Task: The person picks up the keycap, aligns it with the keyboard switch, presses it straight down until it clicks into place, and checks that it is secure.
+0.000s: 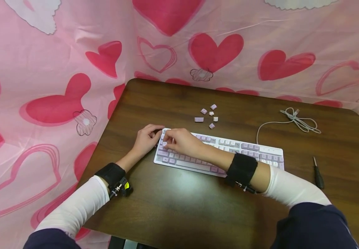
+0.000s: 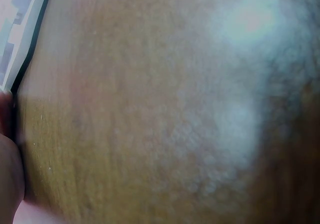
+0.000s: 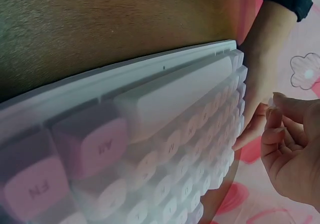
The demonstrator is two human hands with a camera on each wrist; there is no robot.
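A white keyboard (image 1: 195,166) with lilac, white and grey keys lies at a slant on the brown table. My left hand (image 1: 146,140) holds its far left corner, fingers bent at the edge; in the left wrist view only part of that hand (image 2: 9,169) shows beside the keyboard's rim. Above the left end of the keys, my right hand (image 1: 184,141) pinches a small pale keycap (image 3: 271,102) between thumb and fingertips. The right wrist view shows this hand (image 3: 295,154) with its fingers curled, the keycap mostly hidden by them.
Several loose keycaps (image 1: 199,119) lie behind the keyboard. A coiled white cable (image 1: 302,122) runs from its back edge. A dark-handled screwdriver (image 1: 318,176) lies to the right on the table (image 1: 185,207). A pink heart-print cloth (image 1: 154,90) hangs behind and at the left.
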